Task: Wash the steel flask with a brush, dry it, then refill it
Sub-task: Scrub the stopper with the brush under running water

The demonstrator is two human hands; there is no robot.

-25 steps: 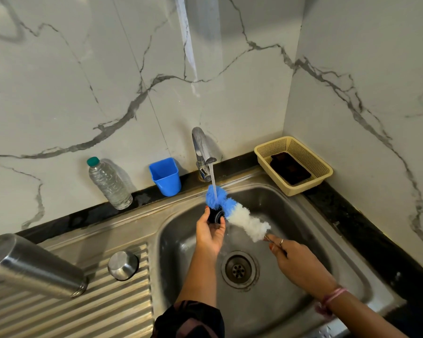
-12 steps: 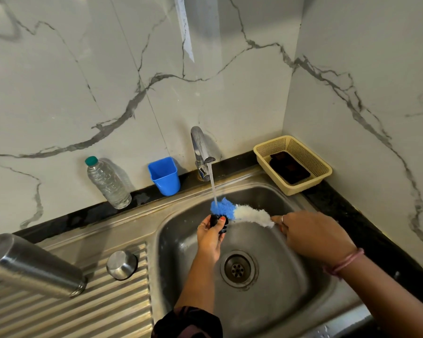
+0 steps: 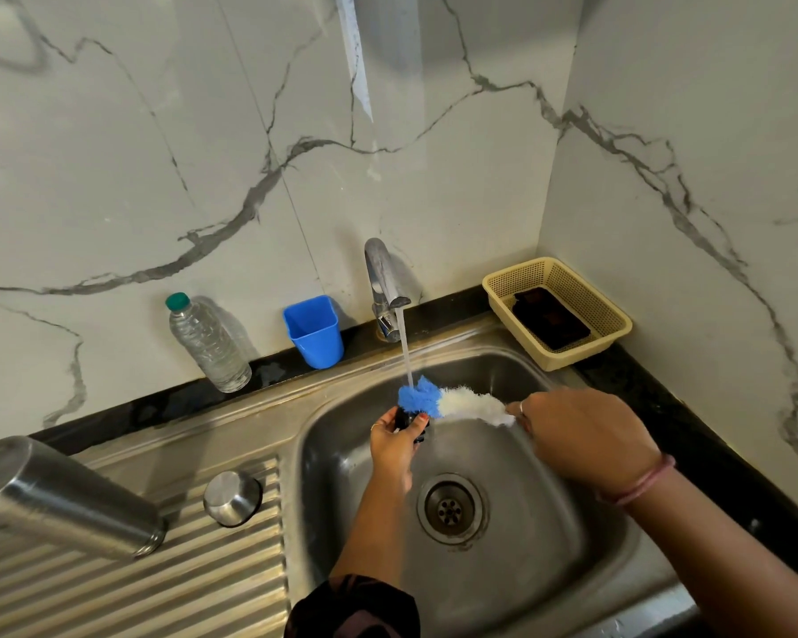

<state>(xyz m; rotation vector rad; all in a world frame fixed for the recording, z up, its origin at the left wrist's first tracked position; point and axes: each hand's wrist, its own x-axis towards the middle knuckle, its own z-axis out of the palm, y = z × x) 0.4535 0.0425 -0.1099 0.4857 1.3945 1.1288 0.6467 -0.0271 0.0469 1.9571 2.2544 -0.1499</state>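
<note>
head view: i see both hands over the sink (image 3: 549, 582), under the running tap (image 3: 384, 283). the left hand (image 3: 395, 446) has its fingers (image 3: 419, 421) curled around a small black piece (image 3: 408, 419) held right below the brush (image 3: 452, 402) — i can't tell what that piece is. the right hand (image 3: 581, 435) holds the brush at its handle end, fingers closed around it, though the handle itself is hidden behind the hand. the brush lies nearly level, blue tip to the left and white bristles to the right, and the water stream (image 3: 405, 352) lands on the blue tip.

the steel flask (image 3: 61, 499) lies on its side on the ridged drainboard (image 3: 157, 587) at the left, well apart from both hands, its mouth toward the sink. its round steel cap (image 3: 232, 498) sits on the drainboard just beside the basin edge.

on the counter (image 3: 692, 421) along the wall stand a plastic water bottle (image 3: 208, 345) and a blue cup (image 3: 314, 331) — and in the corner, a beige basket (image 3: 572, 356) with something dark inside.
</note>
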